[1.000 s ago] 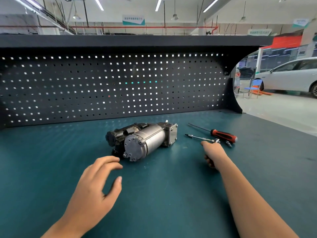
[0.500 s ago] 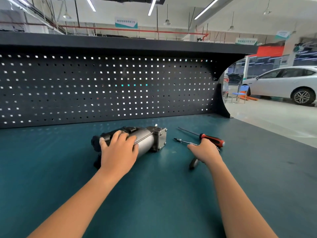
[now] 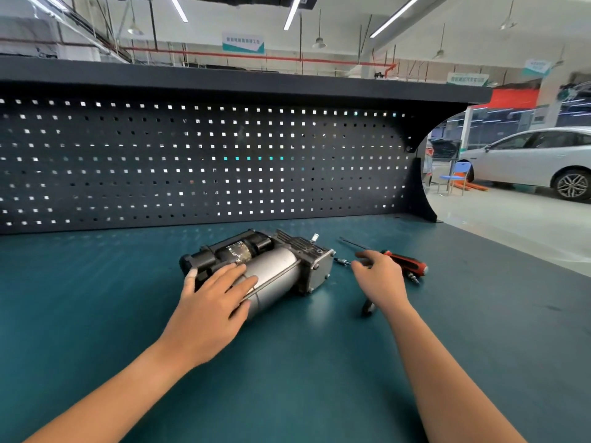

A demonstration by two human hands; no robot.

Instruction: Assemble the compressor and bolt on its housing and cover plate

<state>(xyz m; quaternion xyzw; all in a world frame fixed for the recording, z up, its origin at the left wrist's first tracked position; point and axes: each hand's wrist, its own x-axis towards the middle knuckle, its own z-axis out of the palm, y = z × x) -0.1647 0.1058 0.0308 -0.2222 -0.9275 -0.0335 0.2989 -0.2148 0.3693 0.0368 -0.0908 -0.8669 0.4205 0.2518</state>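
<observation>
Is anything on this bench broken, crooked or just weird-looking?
One thing: on the compressor, the black cylinder wears a crinkled shiny band, like foil or tape, which looks like a patch. Whether it hides damage cannot be told. Nothing looks spilled or askew.

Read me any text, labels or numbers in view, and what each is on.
On the hanging ceiling sign: lettering too blurred to read.
On the green sign at right: lettering too blurred to read.
On the foil patch of the compressor: nothing legible.
Nothing else carries readable text.

Brushed metal compressor (image 3: 271, 273), matt bench mat (image 3: 287, 378)
</observation>
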